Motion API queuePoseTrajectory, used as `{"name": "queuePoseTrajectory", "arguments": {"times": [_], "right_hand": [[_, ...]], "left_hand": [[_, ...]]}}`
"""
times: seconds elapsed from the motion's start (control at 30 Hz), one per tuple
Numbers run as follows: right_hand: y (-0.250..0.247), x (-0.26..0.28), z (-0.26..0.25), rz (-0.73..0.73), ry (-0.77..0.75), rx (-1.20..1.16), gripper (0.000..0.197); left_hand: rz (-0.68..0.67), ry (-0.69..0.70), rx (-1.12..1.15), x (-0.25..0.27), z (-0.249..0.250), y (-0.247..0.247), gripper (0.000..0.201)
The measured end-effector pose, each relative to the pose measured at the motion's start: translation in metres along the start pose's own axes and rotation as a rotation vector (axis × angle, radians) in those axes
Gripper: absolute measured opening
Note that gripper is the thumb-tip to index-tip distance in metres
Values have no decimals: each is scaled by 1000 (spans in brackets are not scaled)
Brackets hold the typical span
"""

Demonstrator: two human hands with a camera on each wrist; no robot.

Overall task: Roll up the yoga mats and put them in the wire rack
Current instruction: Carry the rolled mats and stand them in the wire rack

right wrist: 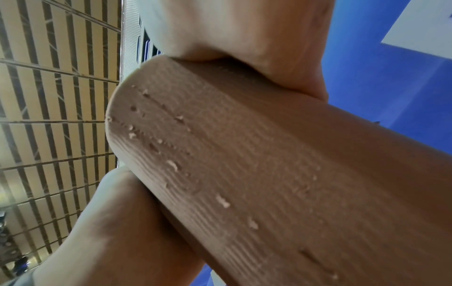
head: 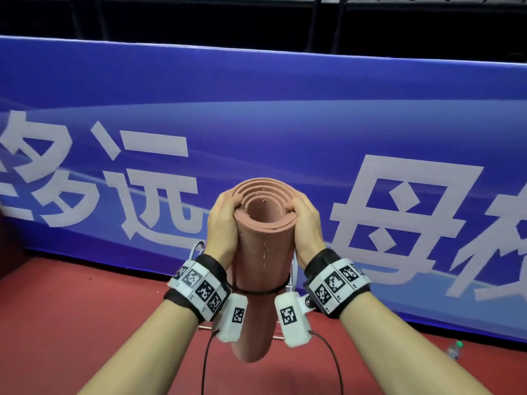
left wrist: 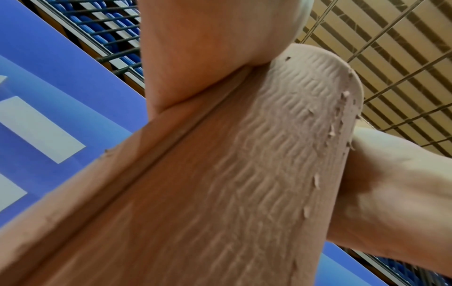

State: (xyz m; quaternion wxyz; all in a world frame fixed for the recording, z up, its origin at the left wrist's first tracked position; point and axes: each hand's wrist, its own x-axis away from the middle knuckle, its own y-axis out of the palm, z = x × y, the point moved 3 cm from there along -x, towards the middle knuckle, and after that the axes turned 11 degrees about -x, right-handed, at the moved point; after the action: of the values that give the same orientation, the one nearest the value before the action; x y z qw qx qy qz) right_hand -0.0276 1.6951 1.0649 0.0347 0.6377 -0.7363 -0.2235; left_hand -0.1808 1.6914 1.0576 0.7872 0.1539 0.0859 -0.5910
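A rolled terracotta yoga mat stands upright in front of me, its coiled end facing up. My left hand grips its upper left side and my right hand grips the upper right side, fingers curled over the top rim. A black band circles the roll lower down. Parts of a white wire rack show behind and beside the roll; most of it is hidden. In the left wrist view the ribbed mat fills the frame, and the mat also fills the right wrist view.
A long blue banner with white characters runs across right behind the roll. Red floor spreads below. A small plastic bottle lies on the floor at the right. Dark railings stand above the banner.
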Motion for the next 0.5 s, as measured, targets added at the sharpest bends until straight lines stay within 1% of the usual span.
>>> {"name": "queuePoseTrajectory", "arguments": {"times": [0.1,0.2,0.27,0.4,0.5], "right_hand": [[10,-72,11,-6,-26,-2,31],[21,-139,15,-18,-28,6,31],[27,-180,17,-16,-61,-4,32],[30,-245,24,4,-102,-20,35],[23,-285,40,31,-109,-27,36]], "left_hand": [[13,12,9,-64,-13,18,27],[0,27,-12,-130,-22,37,32],[-1,55,-21,-170,-27,49,33],[-18,73,-12,-234,-40,74,31],[-54,69,-7,-274,-62,94,25]]}}
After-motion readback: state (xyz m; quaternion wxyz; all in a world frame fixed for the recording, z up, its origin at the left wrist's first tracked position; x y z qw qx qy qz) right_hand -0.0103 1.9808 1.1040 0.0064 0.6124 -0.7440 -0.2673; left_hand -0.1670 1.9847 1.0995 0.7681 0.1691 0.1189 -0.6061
